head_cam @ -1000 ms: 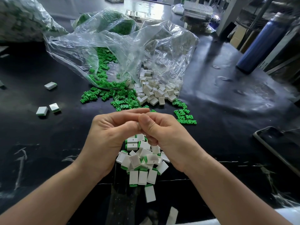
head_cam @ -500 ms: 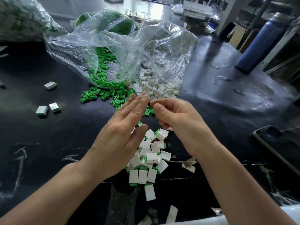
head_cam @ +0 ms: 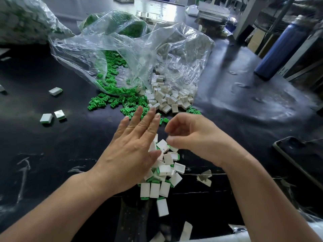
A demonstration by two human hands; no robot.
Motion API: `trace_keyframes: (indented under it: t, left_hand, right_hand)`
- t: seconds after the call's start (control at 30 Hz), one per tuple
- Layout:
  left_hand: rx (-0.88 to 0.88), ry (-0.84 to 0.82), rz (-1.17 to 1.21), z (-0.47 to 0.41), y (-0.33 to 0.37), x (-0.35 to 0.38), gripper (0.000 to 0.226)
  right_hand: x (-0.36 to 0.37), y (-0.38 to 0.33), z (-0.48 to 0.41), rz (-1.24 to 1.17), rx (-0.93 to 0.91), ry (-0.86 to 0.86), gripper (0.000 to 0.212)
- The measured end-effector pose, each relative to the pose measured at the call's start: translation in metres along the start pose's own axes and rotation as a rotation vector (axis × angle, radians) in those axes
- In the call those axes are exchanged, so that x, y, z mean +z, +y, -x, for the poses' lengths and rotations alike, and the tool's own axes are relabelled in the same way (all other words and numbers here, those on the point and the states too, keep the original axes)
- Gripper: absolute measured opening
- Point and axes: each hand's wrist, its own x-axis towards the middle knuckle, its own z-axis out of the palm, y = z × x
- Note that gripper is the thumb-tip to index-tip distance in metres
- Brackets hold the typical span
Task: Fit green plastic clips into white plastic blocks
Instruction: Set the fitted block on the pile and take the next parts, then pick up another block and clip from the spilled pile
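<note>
On the black tabletop [head_cam: 52, 154] fitted blocks [head_cam: 164, 169] are lying heaped by the front edge, many green clips [head_cam: 104, 102] and white blocks [head_cam: 167, 100] waiting, left hand [head_cam: 132, 151] flat, right hand [head_cam: 197, 138] loosely curled, both seemingly empty.

The clear plastic bag [head_cam: 131, 55] blocks the far middle of the table [head_cam: 236, 110]. At the bag's mouth, green clips [head_cam: 111, 102] and white blocks [head_cam: 167, 100] spill out and crowd the surface. Nearer than the bag, a pile of fitted blocks [head_cam: 162, 172] fills the centre. Left of the bag lies open tabletop, broken only by three stray blocks [head_cam: 46, 118]. Right of the bag the way is free up to a blue bottle [head_cam: 279, 49] and a dark tray [head_cam: 300, 151].
</note>
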Motion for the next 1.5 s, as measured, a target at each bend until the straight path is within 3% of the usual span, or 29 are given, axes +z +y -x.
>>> trace_keyframes:
  t: [0.13, 0.3, 0.43, 0.6, 0.7, 0.83, 0.93, 1.03, 1.13, 1.27, 1.5]
  left_hand:
    - [-0.036, 0.048, 0.164, -0.004, -0.004, 0.002, 0.067]
    - [-0.126, 0.147, 0.422, -0.011, -0.008, -0.005, 0.048]
    - [-0.213, 0.268, 0.348, -0.018, -0.022, -0.003, 0.046]
    - [-0.315, 0.139, 0.236, -0.028, -0.035, 0.006, 0.053]
    - [-0.345, 0.039, 0.123, -0.03, -0.04, 0.008, 0.052]
    - [-0.256, 0.118, 0.024, -0.024, -0.036, 0.005, 0.041]
    - [-0.225, 0.166, 0.024, -0.018, -0.033, 0.0, 0.038]
    - [-0.251, 0.21, 0.066, -0.016, -0.031, -0.006, 0.032]
    - [-0.231, 0.224, 0.09, -0.017, -0.03, -0.008, 0.026]
    - [-0.244, 0.289, 0.142, -0.017, -0.031, -0.007, 0.029]
    - [-0.299, 0.306, 0.203, -0.014, -0.031, -0.01, 0.016]
  right_hand:
    - [0.01, -0.001, 0.001, 0.11, -0.006, -0.087, 0.018]
    - [0.012, -0.002, 0.001, 0.141, -0.001, -0.118, 0.02]
    - [0.012, -0.003, 0.001, 0.168, 0.003, -0.131, 0.019]
    - [0.007, -0.002, 0.0, 0.236, 0.022, 0.0, 0.016]
    - [0.0, 0.007, -0.008, 0.333, 0.039, 0.218, 0.008]
    - [-0.005, 0.023, -0.028, 0.444, 0.022, 0.447, 0.025]
    - [-0.001, 0.033, -0.042, 0.562, -0.037, 0.433, 0.041]
    - [0.004, 0.042, -0.051, 0.672, -0.063, 0.306, 0.057]
    - [0.005, 0.049, -0.054, 0.733, 0.001, 0.213, 0.056]
    - [0.003, 0.047, -0.051, 0.703, -0.079, 0.407, 0.041]
    - [-0.001, 0.04, -0.043, 0.503, -0.092, 0.537, 0.036]
